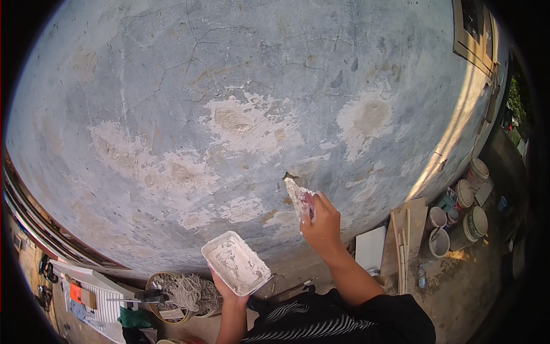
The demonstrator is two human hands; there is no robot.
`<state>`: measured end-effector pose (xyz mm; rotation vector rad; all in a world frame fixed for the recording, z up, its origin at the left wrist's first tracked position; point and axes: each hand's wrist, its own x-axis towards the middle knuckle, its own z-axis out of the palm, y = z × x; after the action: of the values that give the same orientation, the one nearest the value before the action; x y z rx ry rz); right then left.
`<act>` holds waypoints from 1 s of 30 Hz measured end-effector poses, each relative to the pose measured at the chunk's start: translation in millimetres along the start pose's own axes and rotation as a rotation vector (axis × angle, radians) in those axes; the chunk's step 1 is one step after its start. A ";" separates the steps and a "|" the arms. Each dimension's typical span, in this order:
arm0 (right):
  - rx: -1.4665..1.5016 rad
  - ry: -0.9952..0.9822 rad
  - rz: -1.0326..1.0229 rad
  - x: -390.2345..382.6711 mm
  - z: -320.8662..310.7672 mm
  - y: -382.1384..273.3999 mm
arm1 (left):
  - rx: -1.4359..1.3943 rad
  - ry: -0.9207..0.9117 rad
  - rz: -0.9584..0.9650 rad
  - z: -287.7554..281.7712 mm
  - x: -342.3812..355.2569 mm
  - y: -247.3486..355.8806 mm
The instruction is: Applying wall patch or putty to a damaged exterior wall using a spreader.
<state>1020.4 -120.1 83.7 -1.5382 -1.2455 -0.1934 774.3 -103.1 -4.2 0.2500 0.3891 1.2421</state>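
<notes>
My right hand (321, 223) is closed around a putty-coated scraper (298, 198), its tip at a small dark hole (289, 175) in the pale blue wall (149, 69). My left hand (223, 281) grips a white rectangular tray (238, 261) from its left side, below the scraper and a little to its left. The tray's inside is smeared with white paste. Rough white patches (246, 123) of filler cover parts of the cracked wall around the hole.
Basins (153, 301) with tangled cord sit at lower left beside a white slatted panel (97, 307). A board with pipes (401, 241), several buckets (475, 223) and a plastic bottle (422, 276) stand at right along the wall's base. A window frame (475, 28) is at upper right.
</notes>
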 end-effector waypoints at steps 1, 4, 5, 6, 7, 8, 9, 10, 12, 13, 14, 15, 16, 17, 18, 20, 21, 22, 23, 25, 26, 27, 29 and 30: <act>0.034 0.009 0.005 -4.5 -4.3 -3.3 | 0.011 0.010 -0.010 -3.8 0.3 0.1; -0.026 0.048 -0.020 8.7 8.9 13.9 | 0.023 0.018 -0.018 -8.1 0.2 -3.7; -0.023 0.047 -0.023 6.4 7.2 12.8 | 0.023 0.012 -0.010 -7.6 2.3 -3.5; -0.007 0.052 -0.022 1.5 1.3 9.5 | 0.022 0.011 -0.006 -6.5 2.7 -2.3; 0.006 0.057 -0.020 -1.2 -3.8 8.0 | 0.019 0.013 -0.002 -4.9 1.0 -3.0; 0.005 0.057 -0.022 1.0 0.1 8.6 | 0.017 0.015 0.002 -4.0 0.3 -4.0; 0.006 0.034 -0.019 4.6 7.8 9.0 | 0.015 0.015 0.002 -4.7 3.0 -5.0; 0.005 0.010 -0.012 4.7 11.3 7.9 | 0.012 0.004 -0.011 -6.6 5.6 -4.1; -0.006 -0.032 -0.013 -1.4 3.6 1.7 | 0.010 -0.005 -0.025 -8.8 3.8 -4.2; -0.011 -0.071 -0.021 -2.1 1.2 -1.3 | 0.013 -0.005 -0.017 -6.8 2.4 -4.6; -0.009 -0.070 -0.024 -3.3 -0.1 -2.6 | 0.015 -0.004 -0.009 -5.4 2.1 -4.0; 0.014 -0.037 -0.005 -4.7 -1.2 -3.2 | 0.015 -0.005 -0.005 -4.8 3.3 -2.0; 0.036 -0.007 0.013 -4.9 -1.7 -2.6 | 0.011 -0.011 -0.002 -4.8 3.7 -1.5; 0.029 -0.005 0.019 -6.7 1.5 5.2 | 0.011 -0.017 -0.013 -4.9 0.3 -2.8; 0.001 0.034 -0.023 -7.4 11.4 19.5 | 0.011 -0.016 -0.023 -7.1 -1.5 -4.9; -0.012 0.073 -0.082 -3.5 17.8 21.3 | 0.006 -0.043 -0.007 -9.4 7.3 -2.2; 0.016 0.043 -0.050 -11.3 9.7 19.4 | 0.005 -0.047 -0.001 -10.0 8.3 -0.5; 0.042 0.008 -0.015 -16.9 3.5 16.9 | -0.007 -0.033 0.004 -8.2 2.7 -0.2; 0.045 0.004 -0.017 -13.8 4.6 15.2 | -0.020 -0.020 0.009 -7.6 -0.5 -0.3; 0.045 0.077 -0.028 -4.5 7.3 10.2 | -0.017 -0.024 -0.005 -11.0 3.4 -0.4; 0.039 0.079 -0.021 -4.1 8.8 10.1 | -0.014 -0.031 -0.024 -12.1 3.7 -0.9; 0.009 0.055 -0.056 -4.4 11.7 11.7 | -0.012 -0.029 -0.033 -12.8 1.3 -2.6; -0.007 0.029 -0.103 0.1 12.1 6.5 | -0.016 -0.001 -0.001 -11.7 3.8 -2.7; 0.047 0.046 -0.073 -2.0 3.8 1.9 | -0.016 -0.001 0.003 -10.4 4.3 -1.2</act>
<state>1019.2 -118.0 79.7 -1.4419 -1.2628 -0.2445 772.1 -99.6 -14.8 0.2382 0.3779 1.2478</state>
